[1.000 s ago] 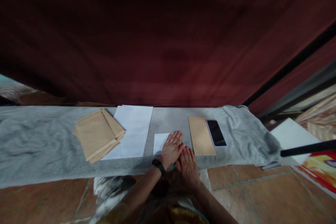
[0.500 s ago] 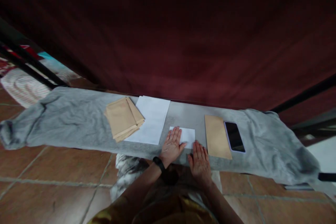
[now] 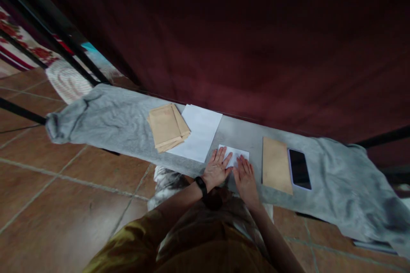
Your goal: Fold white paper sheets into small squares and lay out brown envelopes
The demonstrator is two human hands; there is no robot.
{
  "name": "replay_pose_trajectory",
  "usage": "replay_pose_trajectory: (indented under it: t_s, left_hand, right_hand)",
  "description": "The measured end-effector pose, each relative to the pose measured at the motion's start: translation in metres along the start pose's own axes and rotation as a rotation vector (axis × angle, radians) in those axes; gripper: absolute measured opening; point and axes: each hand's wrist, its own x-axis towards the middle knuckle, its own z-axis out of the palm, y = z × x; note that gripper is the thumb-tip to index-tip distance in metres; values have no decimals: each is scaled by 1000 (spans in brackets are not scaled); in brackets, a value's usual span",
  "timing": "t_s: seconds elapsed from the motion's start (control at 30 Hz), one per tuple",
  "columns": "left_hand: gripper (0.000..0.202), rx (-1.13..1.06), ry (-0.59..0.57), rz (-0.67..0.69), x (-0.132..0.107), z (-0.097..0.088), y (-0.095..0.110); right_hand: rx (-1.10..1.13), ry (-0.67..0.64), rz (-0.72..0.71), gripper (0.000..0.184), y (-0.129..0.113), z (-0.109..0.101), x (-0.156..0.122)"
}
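A small folded white paper lies on the grey cloth covering a low bench. My left hand, with a black band on its wrist, lies flat and open on the paper's left part. My right hand lies flat and open on the paper's near right part. Both sets of fingers are stretched out and press down on the sheet.
A stack of brown envelopes partly overlaps a white sheet to the left. A single brown envelope and a black phone lie to the right. A dark red curtain hangs behind. Terracotta floor tiles lie in front.
The view has swung left and tilted. My right hand moved from the bench's near edge up onto the folded paper, beside my left hand, which stayed on the sheet.
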Motion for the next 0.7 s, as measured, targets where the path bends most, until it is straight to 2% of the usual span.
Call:
replay_pose_trajectory:
  t_s: [0.1, 0.43, 0.7]
  left_hand:
    - [63, -1, -13, 7, 0, -1, 1]
    - [67, -28, 46, -23, -2, 1, -1]
    - [68, -29, 122, -131, -10, 8, -4]
  right_hand:
    - [-57, -38, -44, 46, -7, 5, 6]
    - [-161, 27, 110, 61, 0, 13, -3]
    - [-214, 43, 160, 61, 2, 13, -8]
